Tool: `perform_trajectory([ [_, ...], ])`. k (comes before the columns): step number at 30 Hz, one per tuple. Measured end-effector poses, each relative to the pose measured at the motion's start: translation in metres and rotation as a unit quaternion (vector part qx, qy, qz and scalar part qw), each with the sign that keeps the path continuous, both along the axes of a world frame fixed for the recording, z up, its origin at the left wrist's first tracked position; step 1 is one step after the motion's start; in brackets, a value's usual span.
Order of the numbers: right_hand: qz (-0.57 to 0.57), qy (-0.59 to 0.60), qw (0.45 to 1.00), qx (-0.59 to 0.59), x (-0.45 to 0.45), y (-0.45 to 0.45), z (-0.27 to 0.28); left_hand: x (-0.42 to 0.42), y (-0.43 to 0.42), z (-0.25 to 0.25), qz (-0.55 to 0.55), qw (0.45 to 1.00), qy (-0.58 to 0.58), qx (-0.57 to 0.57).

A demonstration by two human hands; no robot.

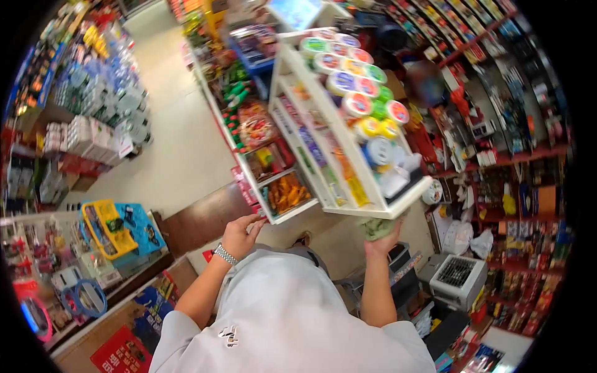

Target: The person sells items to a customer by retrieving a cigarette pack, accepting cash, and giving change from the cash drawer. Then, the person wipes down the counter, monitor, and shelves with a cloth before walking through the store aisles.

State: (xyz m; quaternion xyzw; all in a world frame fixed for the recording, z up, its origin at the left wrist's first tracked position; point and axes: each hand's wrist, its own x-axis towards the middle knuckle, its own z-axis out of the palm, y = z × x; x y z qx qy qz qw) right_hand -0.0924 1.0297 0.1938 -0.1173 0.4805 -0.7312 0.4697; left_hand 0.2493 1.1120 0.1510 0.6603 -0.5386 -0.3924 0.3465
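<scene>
My right hand grips a crumpled green cloth just beneath the near end of a white display rack. Whether the cloth presses against the rack is hard to tell. Round tubs with coloured lids stand along the rack's top, and packets fill its side shelves. My left hand, a metal watch at its wrist, has its fingers stretched out at the near corner of a white candy bin. Orange-wrapped sweets lie in that bin's closest compartment.
A yellow basket and blue tray sit on a glass counter at left. Wrapped bottles line the aisle. At right are a grey heater-like appliance and stocked shelves.
</scene>
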Motion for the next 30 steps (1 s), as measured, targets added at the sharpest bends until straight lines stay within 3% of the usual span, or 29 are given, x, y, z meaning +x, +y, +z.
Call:
perform_trajectory([
  [2, -0.036, 0.064, 0.997, 0.014, 0.05, -0.004, -0.002, 0.04, 0.021, -0.012, 0.016, 1.0, -0.013, -0.003],
  [4, -0.163, 0.193, 0.963, 0.096, 0.077, -0.002, 0.007, 0.072, 0.034, -0.024, 0.021, 0.999, -0.027, 0.037],
  [5, -0.154, 0.2, 0.963, 0.097, 0.078, 0.007, 0.003, 0.083, 0.041, -0.031, 0.03, 0.999, -0.022, 0.041],
  [7, 0.005, 0.182, 0.967, 0.179, 0.073, 0.034, -0.022, 0.106, 0.048, -0.044, 0.051, 0.997, 0.017, 0.052],
  [9, 0.238, 0.15, 0.941, 0.188, 0.086, 0.061, -0.062, 0.124, 0.051, -0.05, 0.053, 0.998, 0.011, 0.028],
  [11, 0.308, -0.026, 0.905, 0.291, 0.147, 0.063, -0.059, 0.134, 0.054, -0.049, 0.036, 0.999, -0.009, 0.027],
  [13, 0.348, -0.143, 0.875, 0.304, 0.206, 0.047, -0.049, 0.142, 0.055, -0.041, 0.056, 0.997, 0.032, 0.039],
  [16, 0.449, -0.157, 0.856, 0.202, 0.262, 0.022, -0.016, 0.156, 0.054, -0.027, 0.082, 0.993, 0.081, 0.041],
  [21, 0.451, -0.157, 0.857, 0.196, 0.296, -0.027, -0.004, 0.181, 0.066, -0.021, 0.147, 0.986, 0.076, 0.008],
  [26, 0.428, -0.194, 0.858, 0.207, 0.319, -0.062, -0.034, 0.218, 0.063, -0.046, 0.181, 0.966, 0.151, 0.106],
  [29, 0.436, -0.222, 0.848, 0.204, 0.339, -0.079, -0.046, 0.249, 0.03, -0.068, 0.219, 0.918, 0.304, 0.13],
  [30, 0.443, -0.226, 0.845, 0.198, 0.346, -0.087, -0.047, 0.259, 0.007, -0.063, 0.216, 0.921, 0.298, 0.13],
])
